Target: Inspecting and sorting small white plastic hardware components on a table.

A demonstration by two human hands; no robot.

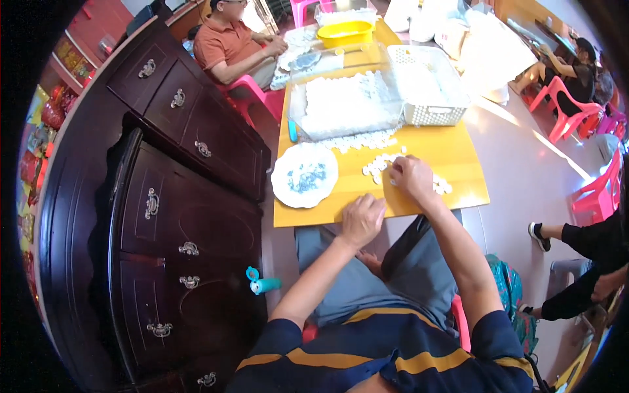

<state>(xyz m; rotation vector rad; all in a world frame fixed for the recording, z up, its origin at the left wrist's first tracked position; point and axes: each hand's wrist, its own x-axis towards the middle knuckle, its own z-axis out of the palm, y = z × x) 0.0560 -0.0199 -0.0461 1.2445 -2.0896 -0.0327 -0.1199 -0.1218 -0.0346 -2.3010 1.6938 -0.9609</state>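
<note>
My left hand (363, 219) rests at the near edge of the yellow-topped table (458, 154), its fingers curled together. Whatever they may hold is too small to make out. Farther right, my right hand (414, 178) is bent down over a loose group of small white pieces (375, 169), fingertips drawn together among them. What sits in its fingertips is hidden. Left of both hands stands a white scalloped plate (281, 180) with small bluish-grey pieces (308, 177) in it. More small white pieces (367, 141) lie in a strip farther back.
Behind the strip stand a clear plastic bin (346, 105) heaped with white pieces and a white perforated basket (436, 116). A yellow tub (345, 34) is farther back. A dark wooden cabinet (196, 223) flanks the left side. A person (226, 46) sits at the far left.
</note>
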